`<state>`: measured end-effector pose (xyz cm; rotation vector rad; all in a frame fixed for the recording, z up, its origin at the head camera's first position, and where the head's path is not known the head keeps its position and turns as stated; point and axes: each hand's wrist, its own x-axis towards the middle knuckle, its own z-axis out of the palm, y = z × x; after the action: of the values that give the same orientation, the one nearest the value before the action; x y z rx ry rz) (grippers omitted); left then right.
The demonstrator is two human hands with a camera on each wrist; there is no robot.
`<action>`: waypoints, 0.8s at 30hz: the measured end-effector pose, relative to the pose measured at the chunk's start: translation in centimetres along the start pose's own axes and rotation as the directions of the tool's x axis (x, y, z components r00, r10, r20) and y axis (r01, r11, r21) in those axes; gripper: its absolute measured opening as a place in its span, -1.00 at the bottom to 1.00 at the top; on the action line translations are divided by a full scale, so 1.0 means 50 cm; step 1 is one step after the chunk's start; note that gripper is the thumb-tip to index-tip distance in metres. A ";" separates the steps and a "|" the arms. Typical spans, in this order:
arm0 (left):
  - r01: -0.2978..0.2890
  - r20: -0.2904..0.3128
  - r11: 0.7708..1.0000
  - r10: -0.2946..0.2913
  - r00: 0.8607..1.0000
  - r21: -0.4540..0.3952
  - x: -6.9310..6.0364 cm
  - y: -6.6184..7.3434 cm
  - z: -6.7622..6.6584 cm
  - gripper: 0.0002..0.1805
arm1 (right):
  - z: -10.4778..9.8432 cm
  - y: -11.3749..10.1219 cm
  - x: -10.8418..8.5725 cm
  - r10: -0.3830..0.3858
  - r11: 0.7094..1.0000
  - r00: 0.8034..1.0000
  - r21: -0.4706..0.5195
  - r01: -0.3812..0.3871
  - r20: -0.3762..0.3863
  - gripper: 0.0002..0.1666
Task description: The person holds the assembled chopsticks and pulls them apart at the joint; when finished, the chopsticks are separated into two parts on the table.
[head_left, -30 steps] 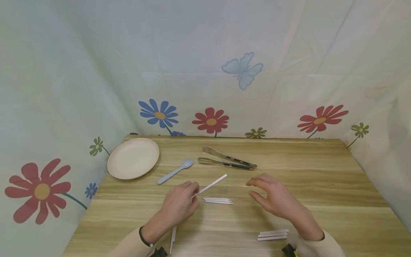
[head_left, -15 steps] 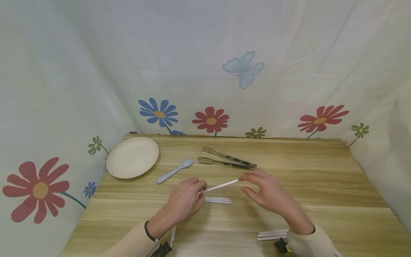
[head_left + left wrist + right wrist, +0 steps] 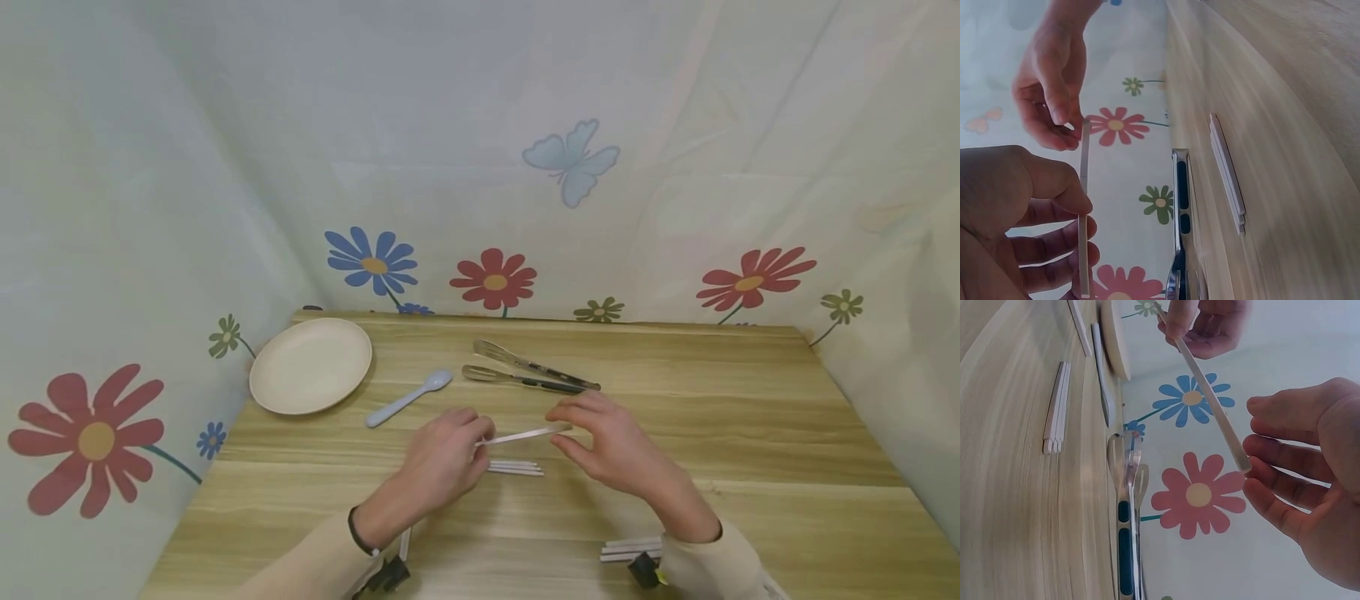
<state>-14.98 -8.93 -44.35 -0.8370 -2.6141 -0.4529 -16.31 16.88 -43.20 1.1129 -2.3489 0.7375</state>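
Note:
In the head view, my left hand [image 3: 442,458] pinches a thin white stick [image 3: 522,435] between thumb and fingers, above the table. The stick has a squared end in the right wrist view and points toward my right hand [image 3: 618,446]. There, the right hand's fingertips [image 3: 1252,445] are at the stick's far end, with the thumb apart from it. Below lies a row of several similar white sticks [image 3: 517,469]. Another group of sticks [image 3: 628,550] lies by my right forearm, partly covered by it. More stick [image 3: 406,543] shows beside my left wrist.
A cream plate [image 3: 311,367] stands at the table's back left. A pale blue spoon [image 3: 408,400] lies right of it. Metal tongs [image 3: 532,379] with dark handles lie behind my hands on the wooden table [image 3: 750,400]. A flowered cloth [image 3: 645,208] hangs around the back and sides.
My left hand has moved right with the stick, which now lies flatter. My right hand has moved left, and its fingers have come to the stick's free end.

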 end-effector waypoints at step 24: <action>-0.078 -0.042 0.995 0.075 0.996 -0.068 0.033 0.022 0.003 -0.89 | 0.020 -0.013 0.019 0.022 1.000 0.998 0.005 -0.022 0.060 -0.80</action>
<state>-15.60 -7.20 -43.56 -0.9372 -2.5337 -0.5358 -16.48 15.38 -43.23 1.1275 -2.4137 0.7281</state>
